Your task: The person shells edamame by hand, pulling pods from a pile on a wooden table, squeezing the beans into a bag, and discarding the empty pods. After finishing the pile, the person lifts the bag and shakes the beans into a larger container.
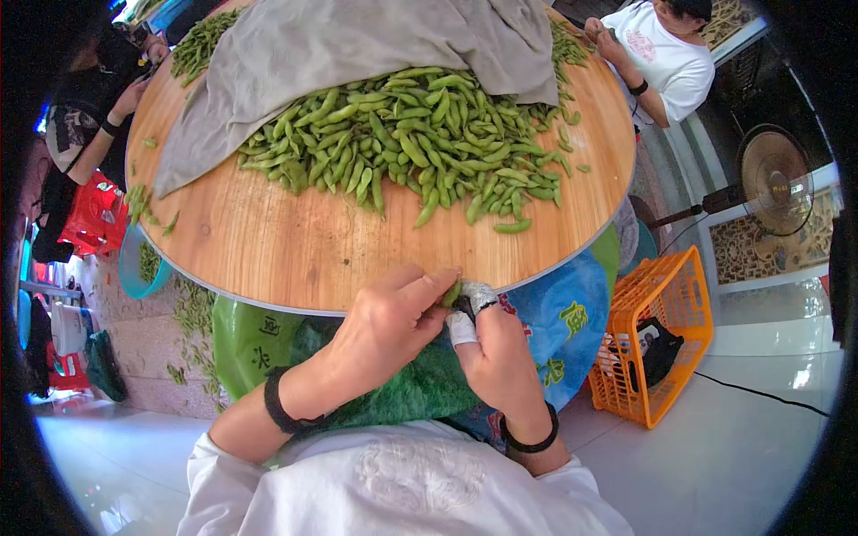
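Observation:
Close to my chest, at the near table edge, my left hand (389,313) pinches a green edamame pod (453,295) between thumb and fingers. My right hand (496,357) meets it from the other side, closed, with white wrapping on the thumb and a silvery-white wrap on a finger. Something small and dark shows at the right fingertips, too small to name. Beyond both hands a big heap of edamame pods (402,134) lies on the round wooden table (286,241). A grey cloth (357,45) covers the back of the heap.
Green and blue plastic sheeting (572,313) hangs below the table edge. An orange crate (657,357) with a black item stands right, near a fan (773,183). A teal basin (143,268) and fallen pods are left. People sit at both sides, one in a white shirt (661,54).

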